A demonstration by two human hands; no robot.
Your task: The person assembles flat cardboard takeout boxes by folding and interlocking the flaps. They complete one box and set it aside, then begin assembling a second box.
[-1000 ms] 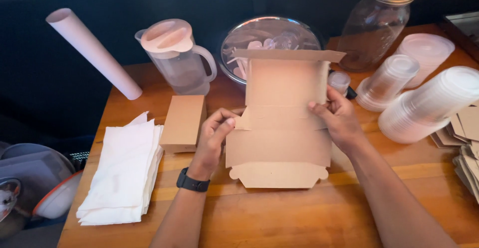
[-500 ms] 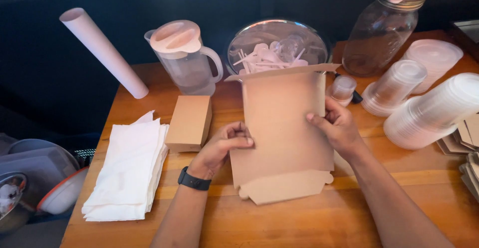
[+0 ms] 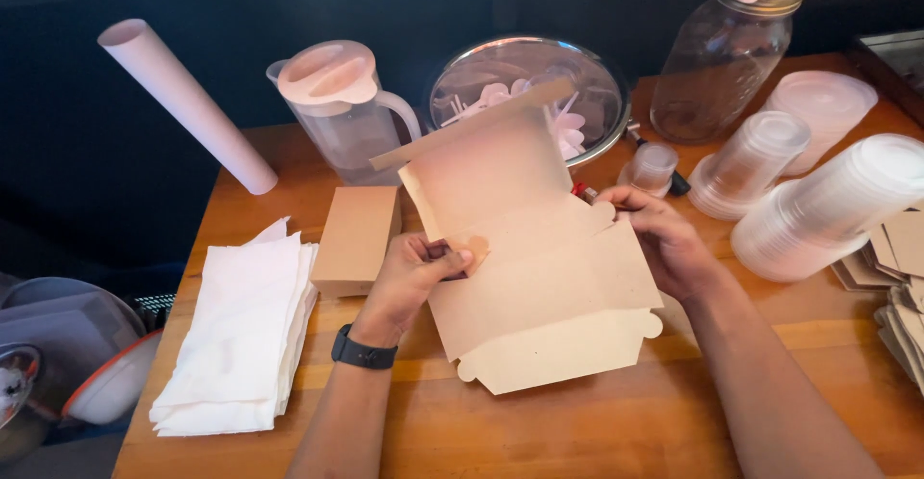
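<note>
Where the wooden table (image 3: 597,440) spreads under everything, a flat kraft takeout box blank (image 3: 539,277) lies in the middle, its long axis running away from the person and tilted a little to the left, the far lid flap lifted toward the steel bowl of plastic cutlery (image 3: 539,84). The box sits squarely between both hands, each at one side edge, about equally close. To the right stand stacked clear deli containers (image 3: 818,209); to the left lie a pile of white napkins (image 3: 241,335) and a small closed kraft box (image 3: 358,238), with a lidded clear pitcher (image 3: 342,103) behind. The left hand (image 3: 409,282), palm inward and wrist bent, pinches a small side tab between thumb and forefinger. The right hand (image 3: 664,243) curls over the opposite edge, fingers closed lightly on the cardboard near its scalloped tab.
</note>
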